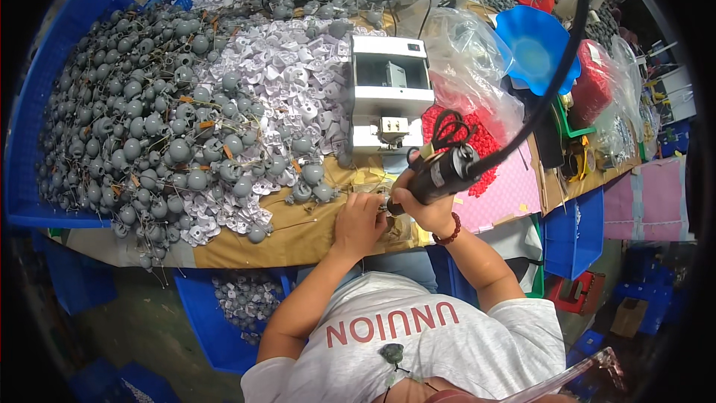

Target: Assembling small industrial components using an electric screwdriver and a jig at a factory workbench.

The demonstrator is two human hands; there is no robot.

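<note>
My right hand (426,213) is wrapped round a black electric screwdriver (440,175), whose thick black cable rises to the upper right. The screwdriver leans down to the left, and its tip reaches the fingers of my left hand (360,225). Those fingers are closed at the table's front edge around something small that they mostly hide. Just beyond both hands stands a white box-shaped machine (391,95) with a dark window and a small metal block at its front. Brown cloth (298,235) lies under my left hand.
Grey round parts with wires (134,130) heap up in and around a blue tray (67,218) at left. White plastic pieces (302,67) lie beside the machine. Small red parts (485,180), clear plastic bags (470,45) and a blue scalloped bowl (533,48) are at right.
</note>
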